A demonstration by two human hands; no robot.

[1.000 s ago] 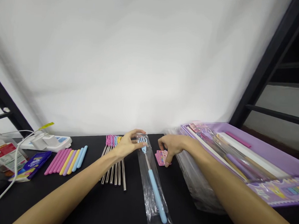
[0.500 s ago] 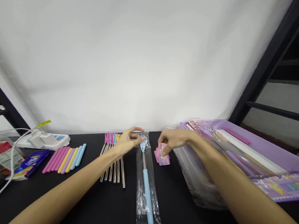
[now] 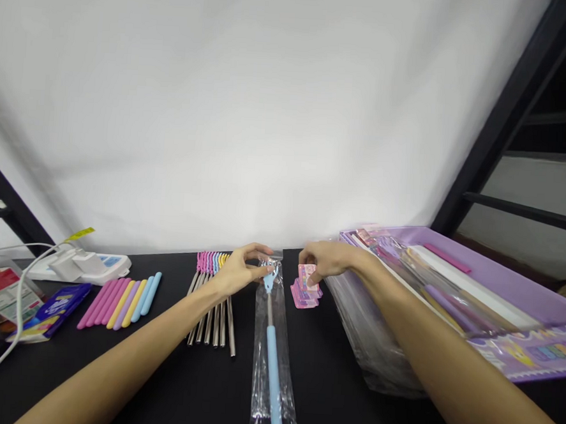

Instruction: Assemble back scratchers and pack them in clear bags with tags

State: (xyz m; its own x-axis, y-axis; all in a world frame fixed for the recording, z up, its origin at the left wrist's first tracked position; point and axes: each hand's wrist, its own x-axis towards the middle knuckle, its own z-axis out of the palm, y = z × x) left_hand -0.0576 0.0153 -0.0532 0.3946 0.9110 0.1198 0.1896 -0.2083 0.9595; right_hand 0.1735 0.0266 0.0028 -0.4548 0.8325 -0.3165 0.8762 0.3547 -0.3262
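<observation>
A light blue back scratcher, with a metal rod and a pronged head, lies lengthwise inside a long clear plastic bag. At the bag's top end my left hand is closed on the plastic, its thumb over the scratcher's head. My right hand pinches a small pink printed card by its upper right part. That card is tilted up above a loose stack of pink cards. Left of the bag, several metal rods with coloured pronged heads lie in a row, partly behind my left hand.
Pink, yellow, purple and blue handles lie in a row at left. Beyond them are a power strip, a white cable and a blue packet. A purple box with bagged items and clear bags stands at right.
My right hand has raised one card off the stack, so more of the cards beneath shows. My left hand stays at the bag's top; the bag's lower end has shifted slightly left.
</observation>
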